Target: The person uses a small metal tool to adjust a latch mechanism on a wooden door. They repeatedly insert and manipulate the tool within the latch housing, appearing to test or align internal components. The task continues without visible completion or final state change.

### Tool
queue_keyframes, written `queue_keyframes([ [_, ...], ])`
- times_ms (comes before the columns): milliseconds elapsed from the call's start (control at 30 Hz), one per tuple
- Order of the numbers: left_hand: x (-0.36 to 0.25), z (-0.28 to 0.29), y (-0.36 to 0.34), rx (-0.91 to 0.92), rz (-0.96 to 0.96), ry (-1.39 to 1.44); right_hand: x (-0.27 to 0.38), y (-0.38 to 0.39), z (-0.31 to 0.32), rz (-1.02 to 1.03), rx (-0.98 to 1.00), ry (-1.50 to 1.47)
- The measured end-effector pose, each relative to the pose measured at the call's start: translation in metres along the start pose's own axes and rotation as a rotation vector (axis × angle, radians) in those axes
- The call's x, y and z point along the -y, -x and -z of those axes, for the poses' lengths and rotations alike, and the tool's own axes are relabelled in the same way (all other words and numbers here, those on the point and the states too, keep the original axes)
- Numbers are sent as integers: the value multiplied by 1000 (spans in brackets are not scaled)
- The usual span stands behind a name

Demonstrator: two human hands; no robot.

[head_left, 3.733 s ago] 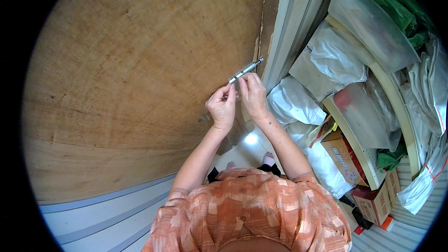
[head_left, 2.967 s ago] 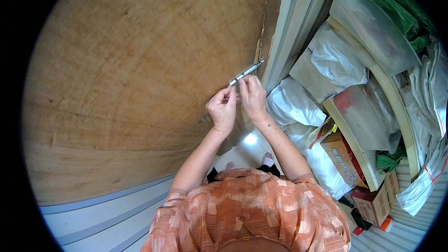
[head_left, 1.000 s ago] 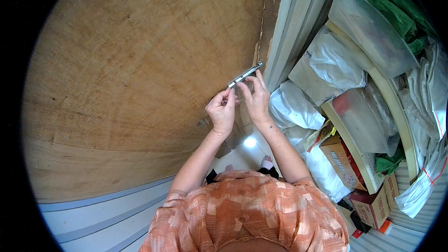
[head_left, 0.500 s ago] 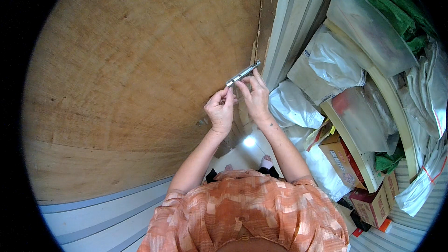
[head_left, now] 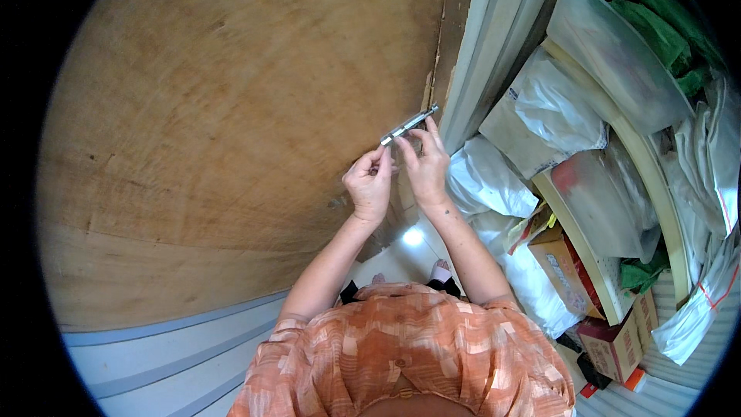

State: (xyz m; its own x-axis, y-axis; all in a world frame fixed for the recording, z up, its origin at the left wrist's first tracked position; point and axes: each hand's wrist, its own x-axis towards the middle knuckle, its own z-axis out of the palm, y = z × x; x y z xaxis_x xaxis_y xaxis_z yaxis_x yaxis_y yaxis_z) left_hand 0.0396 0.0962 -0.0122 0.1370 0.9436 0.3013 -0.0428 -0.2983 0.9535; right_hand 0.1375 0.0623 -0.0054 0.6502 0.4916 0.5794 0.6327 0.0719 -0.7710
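Observation:
A silvery metal door bolt (head_left: 407,126), long and narrow, lies slantwise at the right edge of the wooden door panel (head_left: 231,108). Its upper end points up and to the right. My left hand (head_left: 369,185) pinches the lower end between thumb and fingers. Higher along the bolt, my right hand (head_left: 427,166) grips it, with the thumb near its middle and a finger stretched toward the upper end. Parts of the fingers of both hands are hidden behind the bolt and the hands.
To the right stand shelves (head_left: 575,235) with plastic bins (head_left: 610,54), white bags (head_left: 488,174), green cloth (head_left: 648,23) and cardboard boxes (head_left: 614,344). A pale ribbed wall (head_left: 482,38) borders the door's worn frame (head_left: 451,11). Below my hands is a light tiled floor (head_left: 401,255).
The bolt and both hands sit slightly farther right in the picture, and the door edge and shelves have shifted a little too. Both hands keep their hold.

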Motion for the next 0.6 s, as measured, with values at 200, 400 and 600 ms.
queue_keyframes([
  [200, 4, 2, 0, 4, -70, -45, 2, 4, -1, 0, -44, 24],
  [400, 8, 4, 0, 26, -104, -41, 2, 4, -2, 10, -67, 28],
  [600, 7, 4, 0, 42, -76, -33, -1, 5, -1, 21, -34, 25],
])
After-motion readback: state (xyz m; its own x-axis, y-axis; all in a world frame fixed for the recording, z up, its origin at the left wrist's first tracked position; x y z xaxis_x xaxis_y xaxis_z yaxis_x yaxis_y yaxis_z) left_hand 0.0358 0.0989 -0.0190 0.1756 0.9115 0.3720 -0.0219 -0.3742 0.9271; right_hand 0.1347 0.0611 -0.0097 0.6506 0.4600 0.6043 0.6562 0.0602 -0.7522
